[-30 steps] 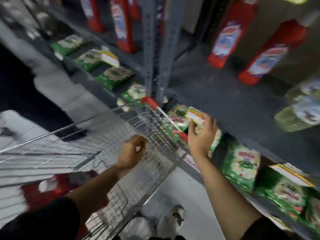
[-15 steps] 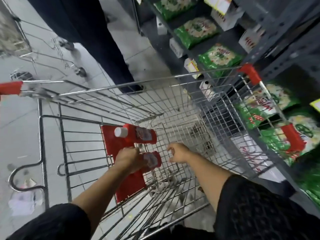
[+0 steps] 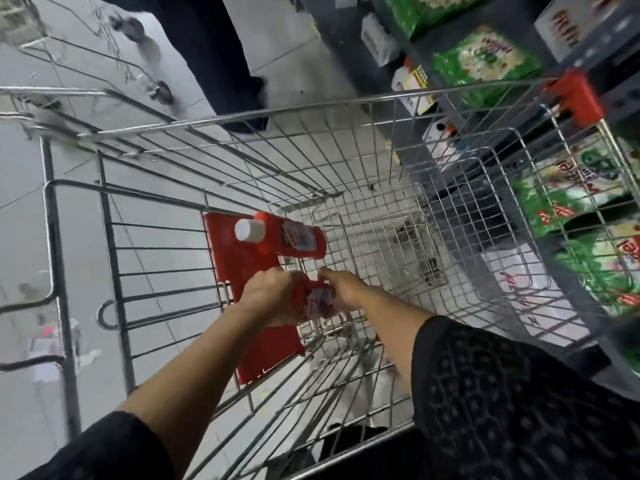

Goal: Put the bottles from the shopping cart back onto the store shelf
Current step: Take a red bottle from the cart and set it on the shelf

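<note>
I look down into a wire shopping cart (image 3: pixel 311 112). Both hands reach into its basket. My left hand (image 3: pixel 273 299) and my right hand (image 3: pixel 343 292) close from either side on one red bottle (image 3: pixel 317 301) with a white label, low in the cart. A second red bottle (image 3: pixel 287 237) with a white cap lies on its side just beyond them, against the red seat flap (image 3: pixel 235 265). The store shelf (image 3: pixel 412 53) runs along the right side of the cart.
Green packets (image 3: pixel 485 60) and white boxes (image 3: pixel 412 84) fill the lower shelves at right. A person's dark trouser leg (image 3: pixel 221 53) stands on the grey floor past the cart's far end. Another cart (image 3: pixel 86 46) is at the upper left.
One second ago my hands were up at the cart's rim near the shelf. They have since dropped into the basket, and my right hand has now joined the left on the bottle.
</note>
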A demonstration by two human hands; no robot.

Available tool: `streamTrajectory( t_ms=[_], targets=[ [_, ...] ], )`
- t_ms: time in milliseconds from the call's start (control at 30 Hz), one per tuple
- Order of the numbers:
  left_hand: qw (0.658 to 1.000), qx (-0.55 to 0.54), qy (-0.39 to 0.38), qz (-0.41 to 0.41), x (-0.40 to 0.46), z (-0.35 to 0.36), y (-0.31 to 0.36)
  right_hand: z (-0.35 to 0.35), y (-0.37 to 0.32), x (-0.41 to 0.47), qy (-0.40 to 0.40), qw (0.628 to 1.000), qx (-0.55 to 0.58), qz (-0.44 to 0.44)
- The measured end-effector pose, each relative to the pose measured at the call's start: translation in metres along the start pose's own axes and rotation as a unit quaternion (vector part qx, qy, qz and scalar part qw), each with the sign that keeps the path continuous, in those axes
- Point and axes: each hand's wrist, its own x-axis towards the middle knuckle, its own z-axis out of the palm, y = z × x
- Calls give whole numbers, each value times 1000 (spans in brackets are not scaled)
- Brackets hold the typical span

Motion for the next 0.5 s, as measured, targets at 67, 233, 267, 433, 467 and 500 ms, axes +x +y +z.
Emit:
streamTrajectory(
  t_ms=[67, 233, 267, 433, 467, 500],
  targets=[
    [999, -38, 4, 15, -3, -6, -2, -2, 4, -3, -25, 999, 17, 27],
    [995, -80, 42, 31, -12, -32, 3, -39, -5, -32, -107, 987, -117, -38],
    [994, -80, 66, 43, -14, -40, 6, -50, -8, -43, -120, 984, -128, -24],
    [965, -111, 184, 150, -31, -100, 64, -113, -8, -106, -73, 989, -107, -66],
    [954, -129, 205, 176, -36, -113, 80, -123, -5, -119, -56, 993, -70, -72],
    [938, -162, 227, 207, -41, -126, 100, -135, -2, -138, -31, 995, -36, -88]
  ],
)
